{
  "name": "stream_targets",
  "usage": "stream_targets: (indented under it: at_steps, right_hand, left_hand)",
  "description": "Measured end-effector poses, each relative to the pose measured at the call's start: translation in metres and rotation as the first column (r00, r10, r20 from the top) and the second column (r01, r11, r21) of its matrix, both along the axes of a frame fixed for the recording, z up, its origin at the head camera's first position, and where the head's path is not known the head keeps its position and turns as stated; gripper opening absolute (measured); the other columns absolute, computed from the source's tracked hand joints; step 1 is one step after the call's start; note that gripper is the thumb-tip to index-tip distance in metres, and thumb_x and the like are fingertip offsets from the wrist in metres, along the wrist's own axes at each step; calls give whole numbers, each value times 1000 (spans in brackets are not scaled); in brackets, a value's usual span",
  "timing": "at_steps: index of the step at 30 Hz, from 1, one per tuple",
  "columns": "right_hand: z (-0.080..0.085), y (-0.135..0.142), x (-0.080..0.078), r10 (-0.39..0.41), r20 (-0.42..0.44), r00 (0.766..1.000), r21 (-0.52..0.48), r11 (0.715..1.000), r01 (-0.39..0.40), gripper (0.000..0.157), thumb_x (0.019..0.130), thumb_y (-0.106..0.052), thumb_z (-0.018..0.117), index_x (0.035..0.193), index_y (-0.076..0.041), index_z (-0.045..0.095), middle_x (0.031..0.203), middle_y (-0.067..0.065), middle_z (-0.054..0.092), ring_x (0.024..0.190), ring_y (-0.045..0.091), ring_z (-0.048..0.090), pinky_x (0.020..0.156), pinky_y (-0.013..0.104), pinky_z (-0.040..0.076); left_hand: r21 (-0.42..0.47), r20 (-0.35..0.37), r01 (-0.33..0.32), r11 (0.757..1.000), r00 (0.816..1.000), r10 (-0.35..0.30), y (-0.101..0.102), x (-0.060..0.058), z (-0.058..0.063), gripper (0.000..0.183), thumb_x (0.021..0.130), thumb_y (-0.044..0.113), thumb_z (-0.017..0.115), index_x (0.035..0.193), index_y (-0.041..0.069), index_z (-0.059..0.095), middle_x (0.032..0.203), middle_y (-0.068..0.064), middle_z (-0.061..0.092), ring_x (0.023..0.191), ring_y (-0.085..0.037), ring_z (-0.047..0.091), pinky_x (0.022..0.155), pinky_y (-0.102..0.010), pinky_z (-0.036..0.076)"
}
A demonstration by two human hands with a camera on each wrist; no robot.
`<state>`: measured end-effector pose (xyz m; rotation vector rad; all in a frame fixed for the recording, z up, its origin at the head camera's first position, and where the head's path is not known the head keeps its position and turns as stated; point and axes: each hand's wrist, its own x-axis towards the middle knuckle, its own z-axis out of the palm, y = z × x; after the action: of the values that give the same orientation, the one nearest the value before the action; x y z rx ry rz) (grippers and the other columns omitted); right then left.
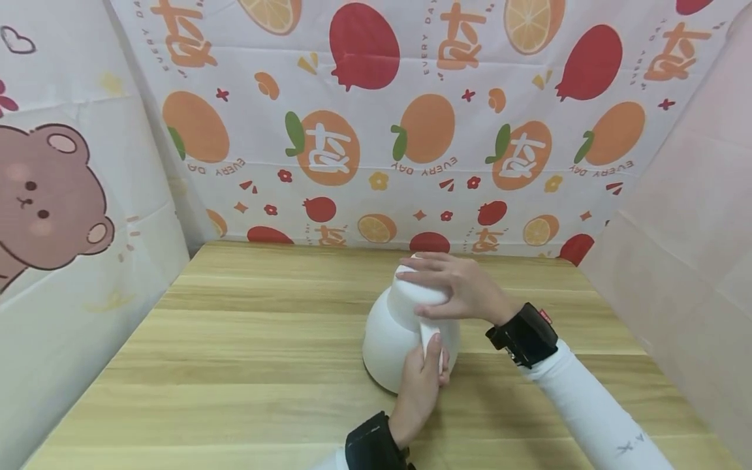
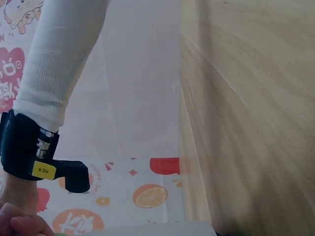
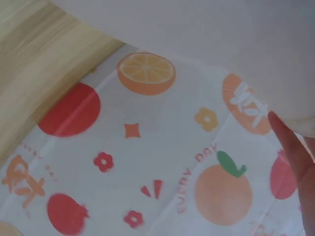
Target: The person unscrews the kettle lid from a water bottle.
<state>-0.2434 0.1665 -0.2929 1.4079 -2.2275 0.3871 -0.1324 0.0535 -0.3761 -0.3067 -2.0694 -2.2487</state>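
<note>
A white jug [image 1: 384,349] with a wide rounded body and a narrower neck stands on the wooden table. My left hand [image 1: 418,378] grips its handle [image 1: 430,333] on the near side, thumb lying along the outside. Over the top of the jug, my right hand [image 1: 461,287] holds the lid [image 1: 405,269], with fingers across it and thumb on the near side. In the right wrist view the white jug's surface [image 3: 197,29] fills the top, and a fingertip [image 3: 275,118] touches its edge. The lid is mostly covered by the hand.
The wooden table [image 1: 264,352] extends around the jug. A fruit-printed cloth [image 1: 376,143] hangs behind it, with a bear-printed cloth [image 1: 59,215] at left and a pale cloth [image 1: 681,261] at right. Black wrist bands [image 1: 525,335] sit on both wrists.
</note>
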Motion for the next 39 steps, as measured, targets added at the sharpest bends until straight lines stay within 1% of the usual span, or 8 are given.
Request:
stream_targets:
  at_steps: [3,6,10,13,20,27,33,39]
  right_hand:
    - [-1,-8,8,-113,-96,989,4,994,114,64,72,-50,73,125,-16,63,132,13,64,124,30,55,91,46,55]
    - [-2,-21,20,-281,-136,950,-36,960,278,65,75,-53,69,127,-15,61,132,15,64,123,32,56,91,48,54]
    - [-6,-34,34,-456,-58,888,-83,889,451,58,80,-50,65,126,-15,62,126,17,66,115,35,60,83,52,56]
    - [-9,-37,37,-503,-13,864,-95,861,500,52,81,-47,64,123,-17,64,124,17,67,112,35,61,79,54,57]
    - [-13,-31,28,-429,-35,902,-87,901,425,49,78,-44,66,122,-21,65,123,13,68,110,32,63,77,49,57]
    - [-14,-19,13,-263,-63,963,-87,962,257,51,75,-41,69,121,-20,66,121,12,69,110,28,63,79,43,58]
    - [-13,-12,4,-130,-58,990,-65,990,126,49,75,-39,69,120,-18,66,121,13,69,110,28,62,81,45,57]
    - [-6,-18,23,-234,-47,971,-42,972,232,56,78,-43,68,126,-15,61,131,16,63,124,36,54,94,55,51]
  left_hand:
    - [9,36,-14,1000,999,14,0,1,0,55,103,28,35,69,-14,45,54,-2,38,45,0,33,50,-13,29]
    - [14,45,-28,1000,999,28,0,2,0,54,102,27,37,68,-14,45,54,-3,37,45,0,33,50,-13,29]
    - [28,32,-28,999,999,27,2,2,1,51,101,24,39,67,-14,46,53,-6,39,44,0,33,49,-13,28]
    - [23,23,-25,999,999,25,2,2,0,52,102,23,38,66,-14,46,52,-7,40,44,0,33,47,-12,28]
    - [10,61,-18,1000,998,18,2,1,-2,55,102,29,38,69,-16,45,53,-2,37,45,1,33,48,-12,28]
    - [49,73,24,998,997,-27,0,2,0,58,102,31,36,71,-18,41,49,0,33,41,0,30,44,-14,27]
    - [64,65,32,997,997,-36,0,2,0,58,102,31,36,73,-19,41,49,0,32,40,0,29,43,-14,27]
    - [38,62,9,999,998,-12,1,2,-1,57,102,29,36,70,-18,43,48,-2,33,39,1,29,43,-13,27]
